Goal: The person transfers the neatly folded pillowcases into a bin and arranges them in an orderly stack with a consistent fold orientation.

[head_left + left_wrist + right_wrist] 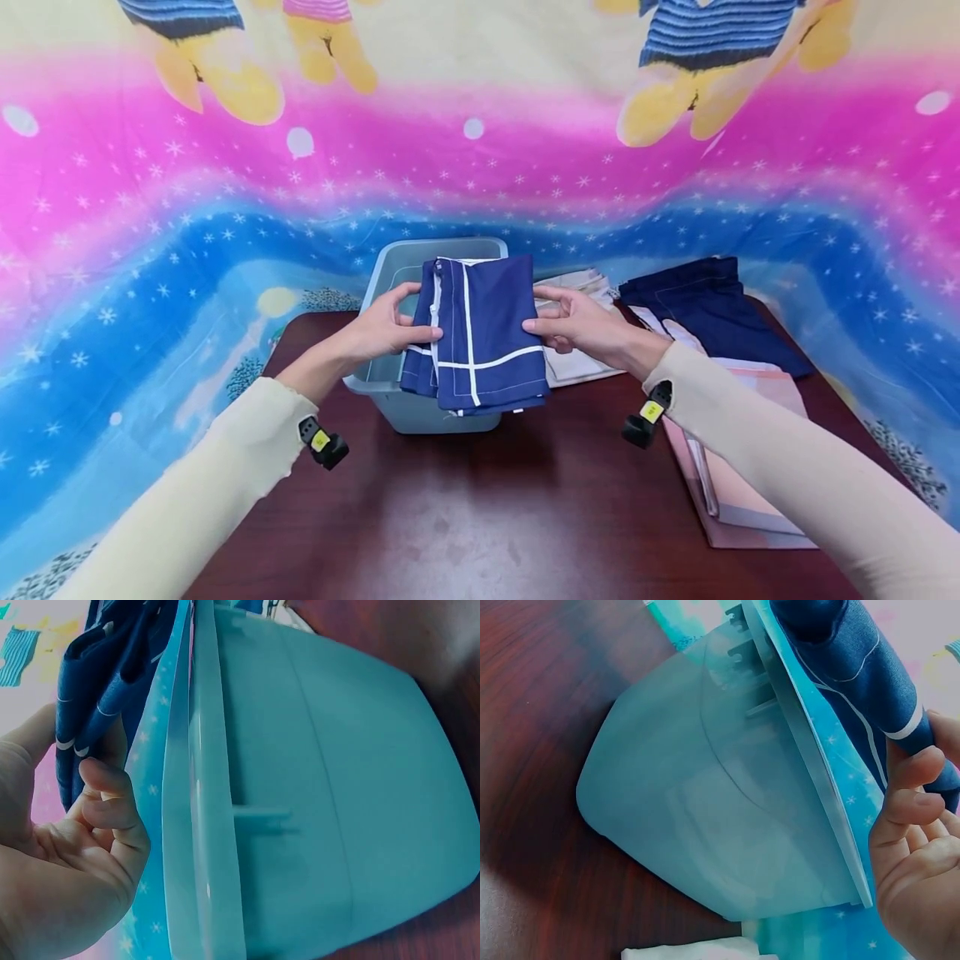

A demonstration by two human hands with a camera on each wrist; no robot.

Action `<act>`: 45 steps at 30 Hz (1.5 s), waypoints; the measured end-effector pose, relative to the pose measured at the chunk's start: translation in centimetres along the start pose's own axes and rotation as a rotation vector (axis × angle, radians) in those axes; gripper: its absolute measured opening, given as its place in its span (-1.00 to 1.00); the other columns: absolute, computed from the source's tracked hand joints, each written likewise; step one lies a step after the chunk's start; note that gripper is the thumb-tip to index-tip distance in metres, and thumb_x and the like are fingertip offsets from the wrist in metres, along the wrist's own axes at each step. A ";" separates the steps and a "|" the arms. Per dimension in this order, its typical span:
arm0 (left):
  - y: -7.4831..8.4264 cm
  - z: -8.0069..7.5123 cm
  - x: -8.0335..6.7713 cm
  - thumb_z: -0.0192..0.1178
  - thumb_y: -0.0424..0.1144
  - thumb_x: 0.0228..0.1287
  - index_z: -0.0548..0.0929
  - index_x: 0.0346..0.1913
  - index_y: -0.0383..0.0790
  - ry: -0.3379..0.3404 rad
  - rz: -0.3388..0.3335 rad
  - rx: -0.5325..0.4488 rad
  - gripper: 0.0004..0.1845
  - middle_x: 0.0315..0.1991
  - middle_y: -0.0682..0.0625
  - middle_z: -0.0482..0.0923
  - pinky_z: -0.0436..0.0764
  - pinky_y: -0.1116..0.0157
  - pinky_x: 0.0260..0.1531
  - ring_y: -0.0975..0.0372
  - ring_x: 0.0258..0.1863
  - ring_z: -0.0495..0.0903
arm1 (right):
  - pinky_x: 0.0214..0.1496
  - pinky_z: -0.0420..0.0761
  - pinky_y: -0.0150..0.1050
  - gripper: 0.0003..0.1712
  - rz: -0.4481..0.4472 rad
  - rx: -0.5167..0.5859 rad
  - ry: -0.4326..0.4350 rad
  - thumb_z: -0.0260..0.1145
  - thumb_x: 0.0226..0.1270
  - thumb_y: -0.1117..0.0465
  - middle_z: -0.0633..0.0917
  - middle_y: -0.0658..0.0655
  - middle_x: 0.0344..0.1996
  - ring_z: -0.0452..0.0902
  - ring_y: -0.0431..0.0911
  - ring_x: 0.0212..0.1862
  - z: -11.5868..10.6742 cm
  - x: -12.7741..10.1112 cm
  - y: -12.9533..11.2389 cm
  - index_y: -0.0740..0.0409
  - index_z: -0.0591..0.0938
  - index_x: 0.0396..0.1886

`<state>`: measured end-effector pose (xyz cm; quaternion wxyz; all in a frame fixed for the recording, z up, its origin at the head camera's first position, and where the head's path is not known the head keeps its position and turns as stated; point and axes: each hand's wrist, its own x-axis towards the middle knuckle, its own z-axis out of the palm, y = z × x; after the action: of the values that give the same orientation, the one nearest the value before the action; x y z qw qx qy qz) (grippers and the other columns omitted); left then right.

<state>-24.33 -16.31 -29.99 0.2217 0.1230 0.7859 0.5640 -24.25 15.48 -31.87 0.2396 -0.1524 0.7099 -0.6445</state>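
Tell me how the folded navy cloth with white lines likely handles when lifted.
The folded navy cloth is probably floppy, since its layers curve softly at the folds. It seems light: the left hand and right hand pinch only its sides.

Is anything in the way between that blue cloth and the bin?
Nothing visible. The left grip and right grip hold the blue cloth above the bin; the white cloth lies beside the bin, not between them.

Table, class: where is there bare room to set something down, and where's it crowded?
Bare: the table in front of the bin, bordered on the right by the pink cloth. Crowded: right of the bin, under white cloth and dark blue cloth; over the bin, held navy cloth.
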 end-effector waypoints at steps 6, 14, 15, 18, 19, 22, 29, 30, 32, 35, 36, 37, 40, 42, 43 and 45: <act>-0.1 -0.8 0.3 0.30 -0.27 0.35 -0.08 0.61 -0.12 0.011 -0.008 0.073 -0.06 -0.14 -0.21 0.77 0.72 0.21 -0.22 0.22 -0.37 0.77 | -0.45 0.18 -0.35 -0.19 -0.004 -0.001 0.015 0.23 0.50 0.27 0.73 -0.07 -0.38 0.23 -0.23 -0.60 0.2 1.1 -0.1 0.09 0.09 0.62; -0.7 -2.0 0.6 0.34 -0.13 0.33 -0.06 0.62 -0.12 0.054 -0.041 0.214 -0.02 -0.22 -0.07 0.77 0.57 0.18 -0.23 0.29 -0.50 0.56 | -0.42 0.20 -0.31 -0.17 0.032 -0.027 0.049 0.27 0.49 0.22 0.65 -0.06 -0.49 0.22 -0.19 -0.57 0.6 2.3 -0.2 0.03 0.10 0.62; -0.7 -2.1 0.6 0.34 -0.13 0.33 -0.06 0.62 -0.12 0.056 -0.043 0.223 -0.02 -0.22 -0.07 0.77 0.56 0.17 -0.24 0.29 -0.51 0.55 | -0.42 0.20 -0.31 -0.17 0.036 -0.033 0.051 0.27 0.48 0.22 0.63 -0.06 -0.50 0.22 -0.19 -0.57 0.6 2.5 -0.2 0.03 0.10 0.62; -0.8 -2.4 0.7 0.32 -0.15 0.35 -0.08 0.62 -0.15 0.046 -0.044 0.214 -0.03 -0.12 -0.17 0.78 0.63 0.17 -0.15 0.29 -0.40 0.70 | -0.41 0.20 -0.30 -0.15 0.044 -0.039 0.053 0.28 0.48 0.21 0.60 -0.05 -0.52 0.22 -0.18 -0.57 0.8 2.8 -0.3 0.04 0.09 0.62; -0.8 -2.5 0.8 0.32 -0.16 0.35 -0.08 0.62 -0.16 0.044 -0.045 0.209 -0.03 -0.08 -0.21 0.77 0.65 0.17 -0.11 0.28 -0.35 0.74 | -0.41 0.20 -0.30 -0.15 0.046 -0.039 0.055 0.28 0.48 0.21 0.59 -0.05 -0.54 0.22 -0.18 -0.56 0.9 2.9 -0.4 0.04 0.09 0.63; -0.8 -2.7 1.0 0.31 -0.16 0.36 -0.09 0.62 -0.18 0.046 -0.044 0.214 -0.04 -0.01 -0.28 0.75 0.68 0.20 -0.08 0.26 -0.27 0.78 | -0.40 0.20 -0.29 -0.13 0.057 -0.036 0.061 0.29 0.47 0.22 0.54 -0.06 -0.59 0.24 -0.18 -0.56 1.1 3.1 -0.5 0.05 0.07 0.63; -0.7 -3.5 1.3 0.32 -0.10 0.35 -0.08 0.63 -0.15 0.074 -0.046 0.266 -0.02 0.07 -0.33 0.70 0.65 0.22 -0.07 0.25 -0.27 0.75 | -0.40 0.22 -0.31 -0.13 0.068 -0.032 0.082 0.30 0.47 0.20 0.47 -0.06 -0.62 0.25 -0.17 -0.55 1.3 4.1 -0.6 0.02 0.08 0.63; -0.6 -3.6 1.3 0.32 -0.09 0.35 -0.08 0.63 -0.14 0.075 -0.048 0.269 -0.02 0.08 -0.34 0.70 0.66 0.18 -0.03 0.23 -0.25 0.76 | -0.40 0.22 -0.31 -0.13 0.068 -0.029 0.084 0.30 0.47 0.21 0.47 -0.06 -0.62 0.25 -0.18 -0.54 1.2 4.2 -0.6 0.02 0.08 0.63; -0.5 -3.8 1.4 0.32 -0.09 0.36 -0.08 0.63 -0.13 0.076 -0.050 0.274 -0.02 0.10 -0.34 0.68 0.65 0.10 0.10 0.19 -0.17 0.78 | -0.41 0.22 -0.32 -0.14 0.070 -0.025 0.086 0.29 0.47 0.21 0.53 -0.06 -0.59 0.27 -0.18 -0.54 1.3 4.4 -0.6 0.02 0.08 0.63; -0.5 -4.0 1.5 0.32 -0.08 0.36 -0.07 0.63 -0.11 0.086 -0.049 0.286 -0.02 0.12 -0.35 0.67 0.61 -0.01 0.19 0.15 -0.13 0.78 | -0.43 0.24 -0.35 -0.13 0.074 -0.026 0.095 0.29 0.47 0.22 0.62 -0.05 -0.51 0.29 -0.19 -0.53 1.4 4.6 -0.8 0.01 0.08 0.63; -0.5 -4.1 1.5 0.32 -0.09 0.36 -0.07 0.63 -0.11 0.087 -0.049 0.283 -0.03 0.13 -0.36 0.66 0.60 -0.03 0.20 0.13 -0.12 0.79 | -0.43 0.25 -0.35 -0.12 0.077 -0.028 0.100 0.30 0.46 0.22 0.63 -0.05 -0.49 0.30 -0.19 -0.53 1.4 4.7 -0.8 0.01 0.08 0.63; -0.5 -4.2 1.6 0.32 -0.08 0.36 -0.06 0.63 -0.11 0.089 -0.049 0.286 -0.03 0.13 -0.36 0.66 0.59 -0.04 0.21 0.14 -0.12 0.79 | -0.43 0.27 -0.35 -0.12 0.081 -0.036 0.106 0.31 0.46 0.21 0.66 -0.05 -0.47 0.32 -0.19 -0.53 1.4 4.8 -0.9 0.00 0.09 0.63; -0.6 -4.4 1.7 0.32 -0.09 0.36 -0.06 0.63 -0.11 0.092 -0.048 0.287 -0.03 0.13 -0.38 0.65 0.61 -0.04 0.20 0.14 -0.15 0.80 | -0.41 0.33 -0.35 -0.12 0.090 -0.068 0.124 0.33 0.44 0.19 0.67 -0.03 -0.44 0.36 -0.20 -0.51 1.4 5.2 -0.9 -0.02 0.12 0.63; -0.7 -4.5 1.8 0.33 -0.10 0.36 -0.05 0.63 -0.12 0.094 -0.045 0.287 -0.04 0.13 -0.39 0.65 0.61 -0.03 0.19 0.14 -0.17 0.80 | -0.39 0.37 -0.36 -0.13 0.091 -0.095 0.135 0.34 0.44 0.18 0.71 0.00 -0.34 0.39 -0.21 -0.51 1.4 5.4 -0.9 -0.03 0.13 0.62; -0.7 -4.6 1.9 0.33 -0.11 0.36 -0.05 0.63 -0.13 0.094 -0.043 0.284 -0.04 0.13 -0.40 0.65 0.62 -0.03 0.19 0.14 -0.17 0.80 | -0.39 0.39 -0.36 -0.13 0.091 -0.105 0.136 0.34 0.44 0.17 0.73 0.03 -0.26 0.40 -0.21 -0.51 1.4 5.5 -0.9 -0.02 0.13 0.63; -0.9 -4.7 2.0 0.33 -0.13 0.36 -0.05 0.63 -0.14 0.094 -0.037 0.280 -0.04 0.12 -0.40 0.65 0.63 -0.01 0.18 0.15 -0.19 0.80 | -0.39 0.38 -0.37 -0.13 0.092 -0.115 0.131 0.33 0.45 0.18 0.72 0.11 -0.07 0.40 -0.22 -0.51 1.3 5.7 -0.9 -0.01 0.11 0.63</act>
<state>-28.38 -19.64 -29.97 0.1759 0.1117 0.8686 0.4496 -28.44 11.25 -31.88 0.2127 -0.0908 0.7661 -0.5996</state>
